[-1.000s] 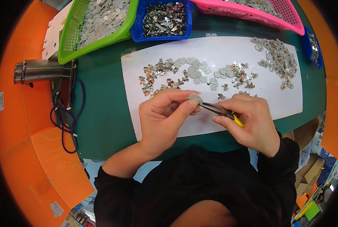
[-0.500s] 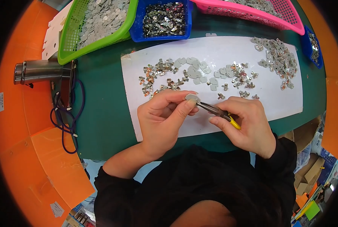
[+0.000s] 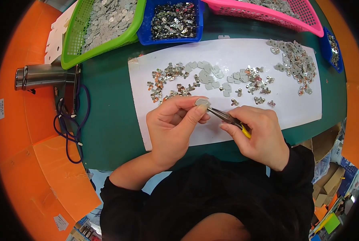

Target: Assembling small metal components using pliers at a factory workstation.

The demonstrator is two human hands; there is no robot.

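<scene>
My left hand [image 3: 172, 130] pinches a small flat grey piece [image 3: 202, 102] between thumb and fingers. My right hand [image 3: 259, 130] is wrapped round a pair of pliers [image 3: 226, 117] with yellow handles, and their tips meet the edge of the grey piece. Whether the jaws grip it is too small to tell. Beyond my hands, more flat grey pieces [image 3: 206, 75] lie on a white board [image 3: 163, 56]. Small shiny metal parts [image 3: 175, 71] lie left of them, and others [image 3: 257, 82] to the right.
A green basket [image 3: 69, 50] of grey pieces, a blue bin [image 3: 169, 41] of metal parts and a pink basket [image 3: 263, 23] line the far side. A heap of assembled-looking pieces [image 3: 297, 64] covers the board's right end. A steel cylindrical device [image 3: 45, 76] with a cord [image 3: 87, 104] stands left.
The grey piece and the plier tips have shifted slightly to the left. My right hand has moved a little left, its grip on the handles slightly changed.
</scene>
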